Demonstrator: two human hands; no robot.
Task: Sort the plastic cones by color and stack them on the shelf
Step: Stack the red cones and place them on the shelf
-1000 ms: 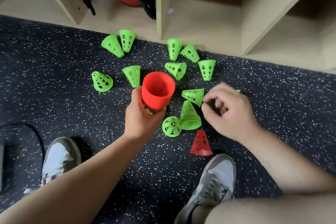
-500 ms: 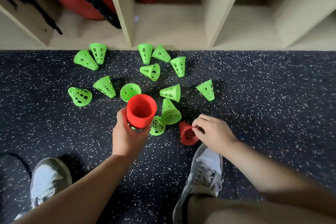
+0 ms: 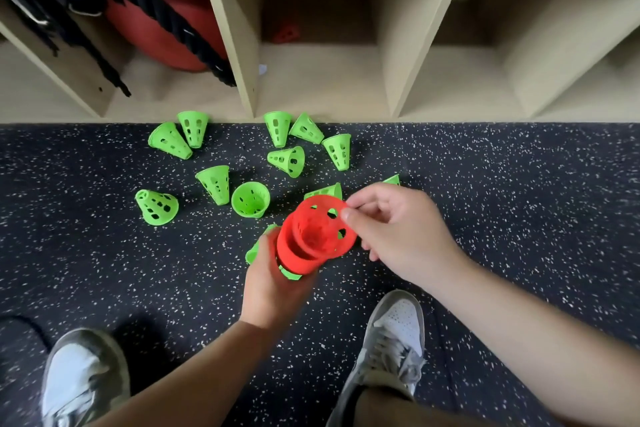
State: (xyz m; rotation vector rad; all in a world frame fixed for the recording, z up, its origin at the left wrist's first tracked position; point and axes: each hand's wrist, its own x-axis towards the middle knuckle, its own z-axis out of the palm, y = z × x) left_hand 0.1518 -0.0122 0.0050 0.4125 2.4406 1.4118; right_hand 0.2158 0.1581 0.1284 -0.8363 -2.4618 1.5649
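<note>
As the left shoe (image 3: 83, 381) and the right shoe (image 3: 391, 350) rested on the dark spotty floor (image 3: 502, 201), the left hand (image 3: 273, 284) was curled tight around a stack of red cones (image 3: 294, 255), with a bit of green showing under it. The right hand (image 3: 401, 236) pinched the rim of one more red cone (image 3: 322, 229) with thumb and finger, and that cone sat partly inside the open top of the stack. Past the hands, many green cones (image 3: 250, 199) lay on the floor, most tipped on their sides. Farther back was the wooden shelf (image 3: 239, 45). Its middle box held a small red thing (image 3: 285, 34), too dim to tell what it was. A big red ball (image 3: 156, 31) and black ropes (image 3: 162, 7) filled the box to the left.
</note>
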